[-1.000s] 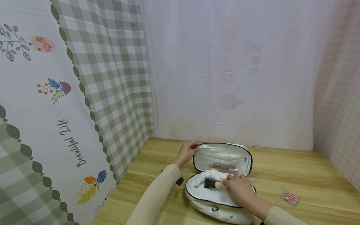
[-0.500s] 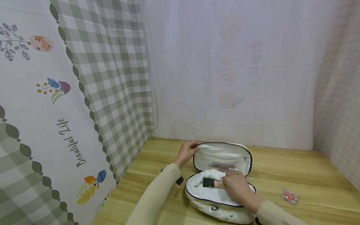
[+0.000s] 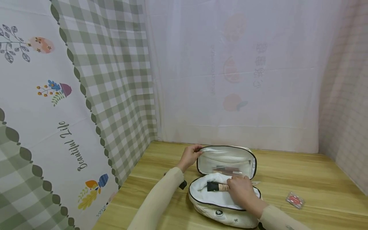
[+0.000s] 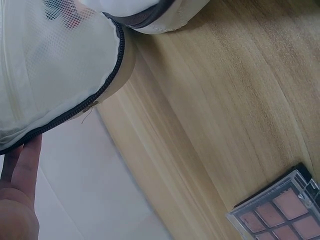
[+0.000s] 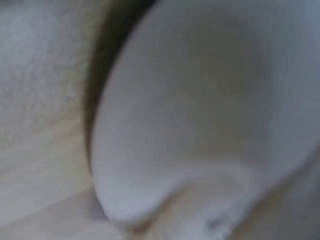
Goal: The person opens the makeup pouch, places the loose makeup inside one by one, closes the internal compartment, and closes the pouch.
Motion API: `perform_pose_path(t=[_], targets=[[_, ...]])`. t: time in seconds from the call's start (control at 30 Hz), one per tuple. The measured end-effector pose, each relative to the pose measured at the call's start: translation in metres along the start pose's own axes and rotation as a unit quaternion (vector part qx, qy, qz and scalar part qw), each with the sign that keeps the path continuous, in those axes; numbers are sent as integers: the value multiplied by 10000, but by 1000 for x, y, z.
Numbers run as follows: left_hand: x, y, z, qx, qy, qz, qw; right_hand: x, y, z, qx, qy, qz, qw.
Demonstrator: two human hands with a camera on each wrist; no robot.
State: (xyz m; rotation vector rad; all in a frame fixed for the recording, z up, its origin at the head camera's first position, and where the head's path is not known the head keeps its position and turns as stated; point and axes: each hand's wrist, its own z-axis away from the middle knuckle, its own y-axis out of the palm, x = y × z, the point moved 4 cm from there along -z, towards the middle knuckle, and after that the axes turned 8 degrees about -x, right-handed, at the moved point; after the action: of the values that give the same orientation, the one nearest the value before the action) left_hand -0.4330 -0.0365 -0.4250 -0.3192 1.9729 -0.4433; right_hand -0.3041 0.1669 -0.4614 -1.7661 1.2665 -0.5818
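A cream makeup bag [image 3: 210,211] with a white lining stands unzipped on the table. Its lid [image 3: 227,154] is tipped up at the back, and slim items [image 3: 227,169] show through the lid's mesh pocket. At the lid's upper left corner, my left hand [image 3: 190,157] holds the black-zippered edge; fingers [image 4: 25,167] show behind that edge in the left wrist view. My right hand [image 3: 242,191] grips a black-capped beige cosmetic tube [image 3: 222,187] over the bag's opening, hiding the tube's right end. Blurred pale fabric fills much of the right wrist view.
To the right on the wooden table [image 3: 287,172] lies a small clear square case [image 3: 295,200] with red inside. An eyeshadow palette [image 4: 285,215] appears low in the left wrist view. A checked cloth [image 3: 115,64] hangs at left and a white curtain [image 3: 238,127] behind.
My right hand and the tube have shifted slightly left, and the knuckles have turned a little over the tube. My left hand keeps its hold on the lid.
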Motion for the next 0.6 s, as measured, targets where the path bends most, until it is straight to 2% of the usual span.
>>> perform_pose_path(t=[0.27, 0.6], targets=[[0, 0, -1, -39, 83, -9, 10000, -11, -26, -2, -63, 344, -373, 9987], [1, 0, 0, -15, 126, -23, 9999, -64, -44, 15, -272, 938, -1067, 9895]])
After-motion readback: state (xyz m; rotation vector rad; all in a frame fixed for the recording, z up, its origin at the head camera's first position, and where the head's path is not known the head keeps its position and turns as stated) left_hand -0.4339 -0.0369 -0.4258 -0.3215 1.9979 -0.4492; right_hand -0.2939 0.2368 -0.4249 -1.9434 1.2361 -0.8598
